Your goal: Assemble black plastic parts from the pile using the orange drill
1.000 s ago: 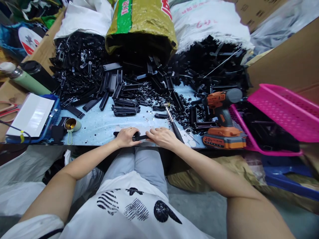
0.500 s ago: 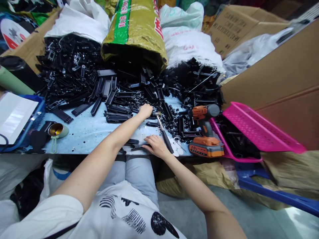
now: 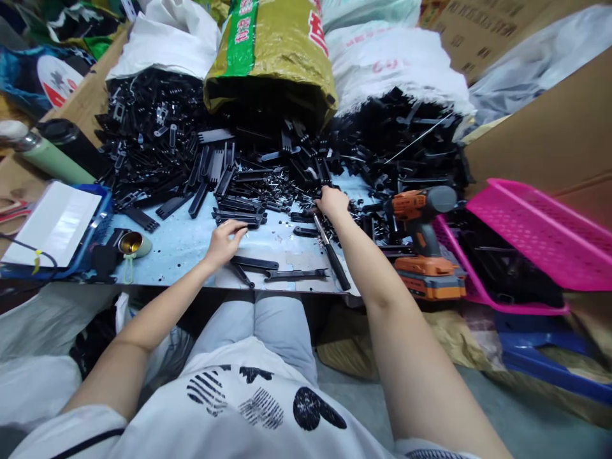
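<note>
Left hand (image 3: 222, 245) is held over the blue worktop (image 3: 179, 241), fingertips close together; whether anything is pinched can't be told. Black pieces (image 3: 255, 262) are laid at the front edge. Right hand (image 3: 334, 203) is positioned over loose hardware (image 3: 285, 189) by the hammer (image 3: 338, 264), grip hidden; hardware is best picked singly. Worktop is heavily littered; sacks (image 3: 270, 51) are stood behind, pink basket (image 3: 545, 223) at right.

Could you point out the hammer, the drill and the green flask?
Hammer (image 3: 337, 265): head view, on its black handle.
Drill (image 3: 423, 240): head view, on its grip.
Green flask (image 3: 58, 160): head view, on its body.
</note>
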`<state>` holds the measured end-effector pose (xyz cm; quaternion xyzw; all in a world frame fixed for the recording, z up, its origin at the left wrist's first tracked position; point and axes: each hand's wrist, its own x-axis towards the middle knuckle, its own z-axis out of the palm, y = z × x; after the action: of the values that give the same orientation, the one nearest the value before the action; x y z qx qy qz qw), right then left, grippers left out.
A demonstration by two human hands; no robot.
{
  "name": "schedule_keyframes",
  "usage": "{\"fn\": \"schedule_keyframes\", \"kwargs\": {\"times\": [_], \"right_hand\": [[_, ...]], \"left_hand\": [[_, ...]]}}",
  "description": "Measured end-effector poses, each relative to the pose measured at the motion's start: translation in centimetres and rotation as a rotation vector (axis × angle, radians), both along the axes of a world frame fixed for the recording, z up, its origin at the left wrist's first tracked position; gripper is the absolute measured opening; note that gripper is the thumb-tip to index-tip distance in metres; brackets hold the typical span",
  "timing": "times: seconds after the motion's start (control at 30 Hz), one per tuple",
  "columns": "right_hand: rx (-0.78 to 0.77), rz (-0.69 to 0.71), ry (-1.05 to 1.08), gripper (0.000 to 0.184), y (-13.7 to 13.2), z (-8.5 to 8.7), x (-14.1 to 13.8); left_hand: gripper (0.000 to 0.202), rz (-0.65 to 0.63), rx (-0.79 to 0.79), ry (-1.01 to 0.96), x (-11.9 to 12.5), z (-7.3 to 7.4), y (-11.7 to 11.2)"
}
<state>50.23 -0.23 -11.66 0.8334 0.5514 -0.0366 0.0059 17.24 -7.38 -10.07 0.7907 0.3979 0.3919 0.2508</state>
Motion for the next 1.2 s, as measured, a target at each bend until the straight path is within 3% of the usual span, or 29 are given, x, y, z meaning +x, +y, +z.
{"fn": "schedule_keyframes", "kwargs": {"times": [0.1, 0.23, 0.37, 0.53, 0.7, 0.83, 0.93, 1.07, 1.13, 1.2], "right_hand": [[-0.007, -0.065, 0.008, 0.043, 0.6, -0.3, -0.4], [0.052, -0.091, 0.003, 0.040, 0.0, -0.4, -0.9], [0.143, 0.016, 0.012, 0.023, -1.8, -0.2, -1.0], [0.245, 0.212, 0.083, 0.023, -2.9, 0.0, -1.4], [0.266, 0.381, 0.189, 0.026, 0.0, -0.1, -4.7], [0.246, 0.295, 0.189, 0.030, 3.1, -0.6, -8.4], [0.207, 0.251, 0.193, 0.028, 3.9, -0.6, -9.6], [0.361, 0.334, 0.352, 0.024, 0.6, 0.7, -8.9], [0.409, 0.440, 0.475, 0.019, -3.1, 1.8, -8.5], [0.353, 0.536, 0.606, 0.017, -7.6, 2.8, -8.5]], "left_hand": [[0.022, 0.100, -0.117, -0.077, -3.7, -1.5, -3.3], [0.020, 0.132, -0.028, -0.026, -4.8, -2.3, -5.4], [0.022, 0.164, 0.053, 0.036, -4.9, -3.1, -5.9], [0.025, 0.031, 0.177, 0.337, -5.5, -4.9, -6.0], [0.025, 0.031, 0.339, 0.330, -5.5, -5.8, -6.1], [0.025, 0.131, 0.399, 0.250, -4.7, -6.0, -6.7], [0.029, 0.153, 0.389, 0.206, -4.5, -6.4, -7.1], [0.031, 0.157, 0.378, 0.183, -4.7, -6.9, -7.3], [0.031, 0.157, 0.370, 0.192, -4.8, -7.1, -7.2], [0.032, 0.151, 0.348, 0.204, -4.9, -7.3, -7.2]]}}
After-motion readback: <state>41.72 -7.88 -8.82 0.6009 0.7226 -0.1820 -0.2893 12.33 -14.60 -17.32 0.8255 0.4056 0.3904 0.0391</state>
